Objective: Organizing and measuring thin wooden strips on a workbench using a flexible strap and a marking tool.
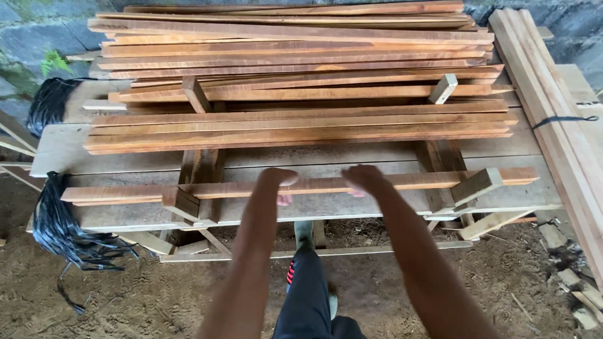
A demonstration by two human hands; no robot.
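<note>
Both my hands rest on one long reddish wooden slat point(402, 181) that lies across two short cross blocks at the front of a wood stack. My left hand point(278, 179) curls over the slat near its middle, fingers wrapped around its front edge. My right hand point(363, 179) grips the same slat just to the right. Behind it lie layers of similar slats point(301, 129), piled in rows up to the back wall. Wide pale planks point(377, 157) sit under the slat.
A bundle of long pale boards point(553, 113) tied with a black strap leans at the right. Black plastic strapping point(59, 229) hangs at the left edge. Sandy ground with wood offcuts point(575, 282) lies below; my dark trouser leg point(308, 295) shows between my arms.
</note>
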